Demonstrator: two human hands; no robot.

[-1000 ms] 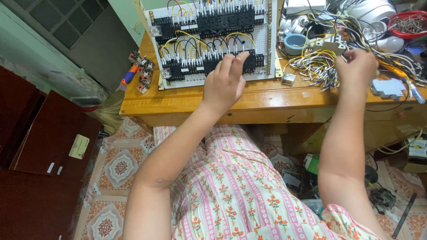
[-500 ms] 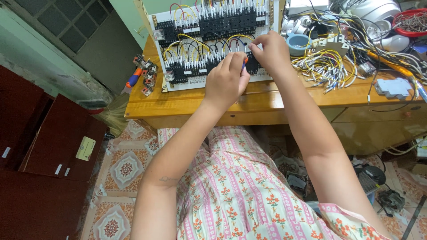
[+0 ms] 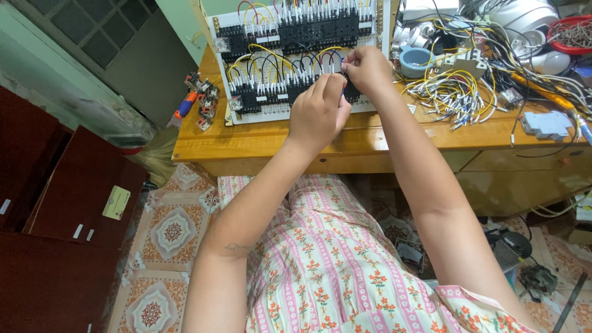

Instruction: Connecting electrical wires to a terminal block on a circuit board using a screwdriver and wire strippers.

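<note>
Both hands, left and right, pinch together at the wiring board; red bowl holds screws.

A round light-blue plastic cup stands beside a loose heap of yellow and white wires on the varnished wooden desk; an orange-handled screwdriver lies near its left end.
</note>
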